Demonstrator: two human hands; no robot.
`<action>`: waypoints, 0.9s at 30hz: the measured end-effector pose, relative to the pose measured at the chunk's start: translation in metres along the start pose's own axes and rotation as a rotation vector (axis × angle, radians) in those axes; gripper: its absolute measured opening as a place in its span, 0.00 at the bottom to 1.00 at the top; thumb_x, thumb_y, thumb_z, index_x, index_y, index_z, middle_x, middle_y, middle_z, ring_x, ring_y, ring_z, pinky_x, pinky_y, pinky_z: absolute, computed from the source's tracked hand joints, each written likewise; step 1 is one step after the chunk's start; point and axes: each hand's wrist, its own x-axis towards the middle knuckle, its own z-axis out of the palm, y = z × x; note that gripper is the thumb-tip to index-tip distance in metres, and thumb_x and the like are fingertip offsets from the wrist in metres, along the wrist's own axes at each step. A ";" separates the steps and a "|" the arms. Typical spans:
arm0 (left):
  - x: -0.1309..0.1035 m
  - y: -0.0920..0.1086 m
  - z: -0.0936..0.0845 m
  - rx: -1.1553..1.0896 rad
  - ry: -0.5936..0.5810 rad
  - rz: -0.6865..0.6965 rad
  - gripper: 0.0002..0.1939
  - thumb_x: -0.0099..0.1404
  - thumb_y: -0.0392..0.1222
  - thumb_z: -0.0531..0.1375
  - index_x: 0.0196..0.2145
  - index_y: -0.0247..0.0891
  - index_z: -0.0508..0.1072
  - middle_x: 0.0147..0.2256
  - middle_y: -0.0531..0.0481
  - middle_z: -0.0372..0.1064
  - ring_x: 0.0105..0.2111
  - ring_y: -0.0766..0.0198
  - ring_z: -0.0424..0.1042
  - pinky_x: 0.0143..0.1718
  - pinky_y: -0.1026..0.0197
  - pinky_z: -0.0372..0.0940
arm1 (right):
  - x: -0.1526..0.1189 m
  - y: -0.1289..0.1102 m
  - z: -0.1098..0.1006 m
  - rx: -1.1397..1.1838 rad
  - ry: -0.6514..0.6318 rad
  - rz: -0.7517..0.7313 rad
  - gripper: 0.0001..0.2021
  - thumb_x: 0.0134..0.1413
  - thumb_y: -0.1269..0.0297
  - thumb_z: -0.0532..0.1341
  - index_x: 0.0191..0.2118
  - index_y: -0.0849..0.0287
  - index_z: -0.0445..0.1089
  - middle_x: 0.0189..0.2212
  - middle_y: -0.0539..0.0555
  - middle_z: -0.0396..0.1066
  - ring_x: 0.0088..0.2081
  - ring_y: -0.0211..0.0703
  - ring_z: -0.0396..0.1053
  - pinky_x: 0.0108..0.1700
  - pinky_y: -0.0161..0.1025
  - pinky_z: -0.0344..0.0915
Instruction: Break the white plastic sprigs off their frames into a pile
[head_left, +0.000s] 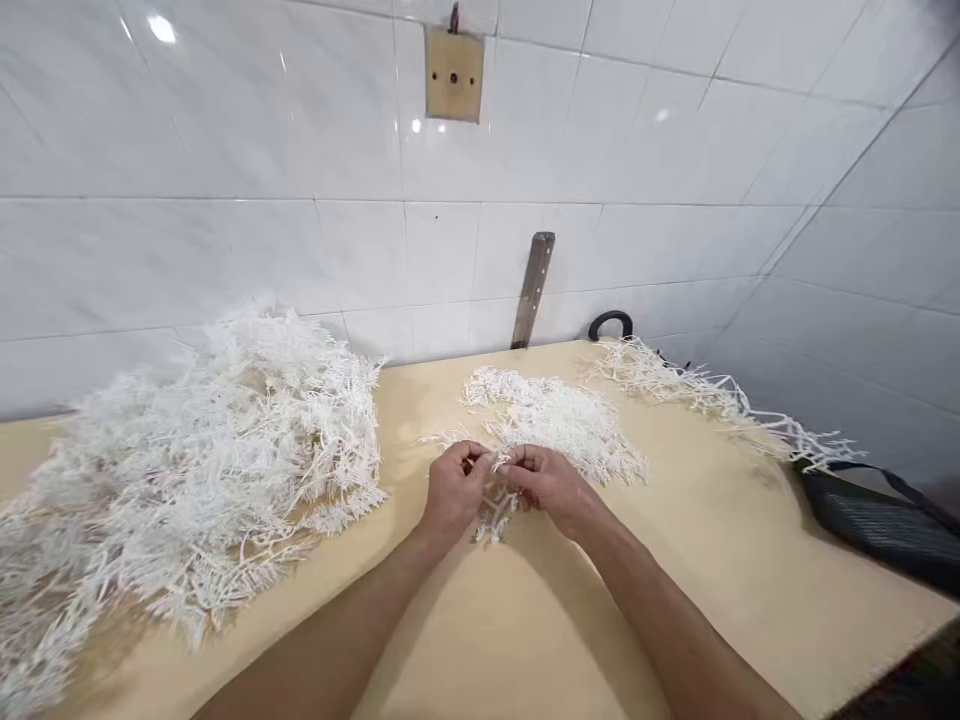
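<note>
Both hands meet over the middle of the table, fingertips pinched on one small white branched sprig [495, 515] that looks like plastic foliage. My left hand [456, 488] grips it from the left with thumb and forefinger together. From the right, my right hand [551, 485] pinches the same piece, and part of it hangs below the fingers. Just beyond the hands lies a flat pile of white sprigs [562, 415]. To the left rises a much larger heap of white sprigs [247, 440].
Bare white branch stems [690, 385] lie at the back right beside a black ring-shaped object [610, 325]. A black mesh bag [877, 520] sits at the right edge of the tan table [480, 640]. A metal strip [533, 290] leans against the tiled wall [247, 250].
</note>
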 end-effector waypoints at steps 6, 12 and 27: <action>-0.001 -0.002 0.002 0.022 0.021 0.039 0.07 0.60 0.42 0.59 0.29 0.36 0.73 0.25 0.53 0.69 0.25 0.67 0.65 0.29 0.65 0.60 | 0.000 -0.001 0.002 -0.018 -0.013 0.025 0.14 0.48 0.55 0.68 0.28 0.60 0.66 0.20 0.46 0.64 0.19 0.31 0.59 0.23 0.33 0.56; 0.000 -0.006 0.001 0.123 0.072 0.118 0.05 0.61 0.39 0.58 0.31 0.36 0.73 0.27 0.51 0.71 0.26 0.66 0.67 0.30 0.64 0.61 | 0.001 0.003 -0.001 -0.013 -0.025 0.003 0.16 0.50 0.51 0.67 0.28 0.60 0.68 0.21 0.46 0.64 0.20 0.32 0.60 0.23 0.32 0.56; 0.001 -0.002 0.001 0.144 0.008 0.088 0.06 0.60 0.37 0.60 0.31 0.38 0.78 0.33 0.48 0.76 0.35 0.62 0.74 0.38 0.60 0.66 | 0.002 0.004 0.005 -0.324 0.212 -0.113 0.09 0.51 0.58 0.62 0.32 0.59 0.70 0.21 0.47 0.68 0.19 0.36 0.65 0.22 0.35 0.65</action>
